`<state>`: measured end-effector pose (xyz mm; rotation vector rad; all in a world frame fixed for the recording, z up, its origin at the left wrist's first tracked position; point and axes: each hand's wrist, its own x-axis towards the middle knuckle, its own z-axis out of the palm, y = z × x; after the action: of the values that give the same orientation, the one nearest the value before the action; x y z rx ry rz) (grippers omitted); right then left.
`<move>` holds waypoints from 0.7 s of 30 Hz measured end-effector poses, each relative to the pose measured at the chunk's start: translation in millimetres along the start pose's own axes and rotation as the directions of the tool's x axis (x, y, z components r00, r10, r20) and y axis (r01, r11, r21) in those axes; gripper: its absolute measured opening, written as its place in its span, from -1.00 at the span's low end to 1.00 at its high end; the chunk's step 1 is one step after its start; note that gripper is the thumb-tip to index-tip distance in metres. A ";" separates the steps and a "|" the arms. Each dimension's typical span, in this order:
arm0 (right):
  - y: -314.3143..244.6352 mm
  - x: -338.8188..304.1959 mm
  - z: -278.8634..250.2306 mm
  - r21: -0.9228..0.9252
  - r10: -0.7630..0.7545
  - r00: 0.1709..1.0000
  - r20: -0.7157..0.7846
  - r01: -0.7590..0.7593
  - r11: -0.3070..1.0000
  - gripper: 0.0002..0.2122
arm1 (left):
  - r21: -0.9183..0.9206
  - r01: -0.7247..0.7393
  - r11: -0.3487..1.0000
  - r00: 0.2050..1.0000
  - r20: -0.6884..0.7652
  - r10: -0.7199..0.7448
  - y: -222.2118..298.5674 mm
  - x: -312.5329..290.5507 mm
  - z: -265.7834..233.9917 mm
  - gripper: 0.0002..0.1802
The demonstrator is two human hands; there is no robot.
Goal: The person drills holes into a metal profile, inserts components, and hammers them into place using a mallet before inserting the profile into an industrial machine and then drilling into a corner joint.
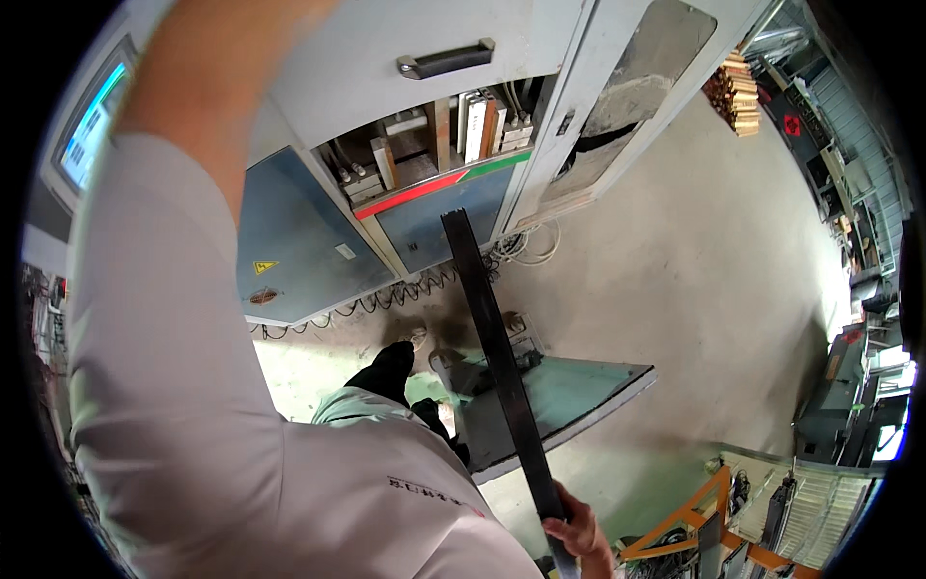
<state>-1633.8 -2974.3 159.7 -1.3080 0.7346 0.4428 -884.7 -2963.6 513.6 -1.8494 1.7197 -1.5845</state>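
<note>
My right hand [576, 526] is closed around the lower end of a long, dark, straight bar [502, 362]. The bar slants up and to the left, its far end in front of the machine's blue lower panel. My left arm [193, 106] is raised across the upper left, and its hand lies beyond the top edge of the picture. Before me stands a grey machine [376, 39] with a black handle [447, 60] on its cover. Below the cover, an opening shows upright metal and brown blocks [475, 125] above a red and green strip [444, 181].
A lit screen [92, 125] is at the left. Coiled black cable [386, 294] and a white hose [538, 246] lie at the machine's foot. A low glass-topped table [579, 391] stands beside my legs. An orange frame rack [690, 521] is at lower right, and stacked wooden pieces [738, 96] at upper right.
</note>
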 end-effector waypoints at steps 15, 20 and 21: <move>123.2 -19.3 117.0 -0.599 -0.521 0.851 -0.058 0.388 0.700 -0.14 | -0.686 0.727 -0.025 0.617 0.668 -0.417 307.1 -364.4 -254.7 -0.68; 174.8 -38.9 162.7 -0.798 -0.552 0.829 -0.093 0.269 0.539 -0.20 | -0.737 0.661 0.145 0.675 0.498 -0.545 293.0 -421.0 -341.5 -0.66; 196.8 -38.2 167.9 -0.818 -0.567 0.819 -0.086 0.267 0.509 -0.22 | -0.731 0.656 0.188 0.684 0.471 -0.557 287.0 -437.5 -362.8 -0.65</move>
<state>-1753.8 -2763.2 62.5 -2.4008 0.4556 0.0925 -1238.1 -2523.9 218.5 -3.4252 2.0487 -0.5379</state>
